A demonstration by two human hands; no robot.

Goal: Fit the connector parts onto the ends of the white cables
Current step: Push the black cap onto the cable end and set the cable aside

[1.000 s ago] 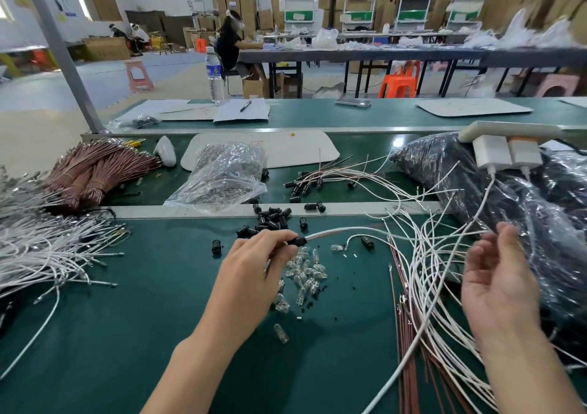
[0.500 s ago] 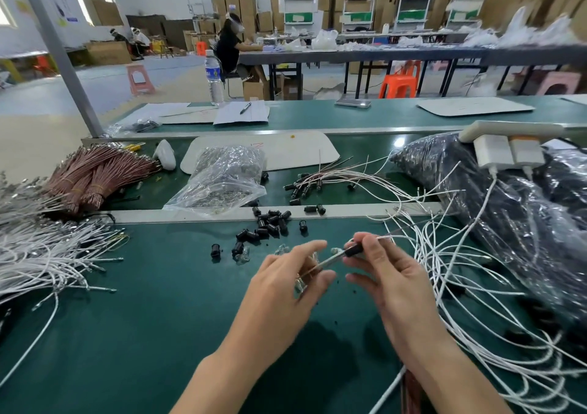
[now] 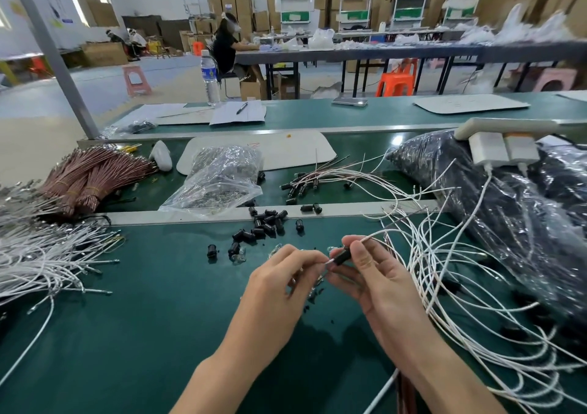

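Note:
A white cable (image 3: 378, 234) ends between my two hands above the green table (image 3: 152, 318). My right hand (image 3: 378, 283) pinches a black connector sleeve (image 3: 341, 258) that sits on the cable's end. My left hand (image 3: 282, 283) pinches the metal tip (image 3: 327, 262) sticking out of that sleeve. Loose black sleeves (image 3: 265, 223) lie in a small heap just beyond my hands. A few small clear parts (image 3: 239, 257) lie beside them, others are hidden under my hands.
Tangled white cables (image 3: 444, 270) spread at the right beside a big black plastic bag (image 3: 514, 223). More white cables (image 3: 41, 261) and a brown wire bundle (image 3: 85, 178) lie left. A clear bag of parts (image 3: 219, 178) sits behind the metal divider rail (image 3: 190, 216).
My right hand came in from the right to meet my left hand and took the black sleeve on the cable end. The cable's end moved toward me, between both hands.

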